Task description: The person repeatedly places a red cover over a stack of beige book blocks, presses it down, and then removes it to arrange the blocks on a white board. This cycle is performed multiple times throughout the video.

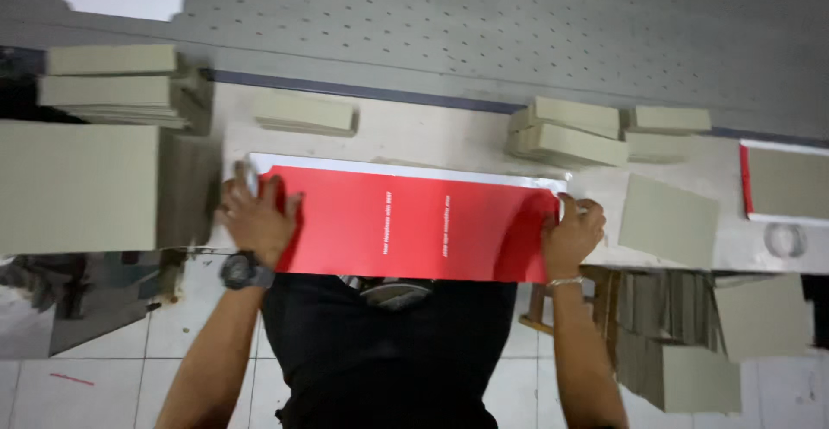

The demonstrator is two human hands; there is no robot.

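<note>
A long glossy red sheet (pixel 414 222) with a white far edge and two small lines of white print lies across the near edge of the table (pixel 432 135). My left hand (pixel 255 217), with a dark watch on the wrist, grips the sheet's left end. My right hand (pixel 570 235), with a thin bracelet, grips its right end. Both hands hold the sheet flat in front of my black shirt.
Stacks of grey boards stand at the left (pixel 82 183), at the far left (pixel 112 83), in the middle back (pixel 306 111) and at the right back (pixel 570 131). A single grey board (pixel 669 220) lies right of the sheet. A red-edged cover (pixel 786 183) lies far right. More boards (pixel 682 334) are stacked below the table.
</note>
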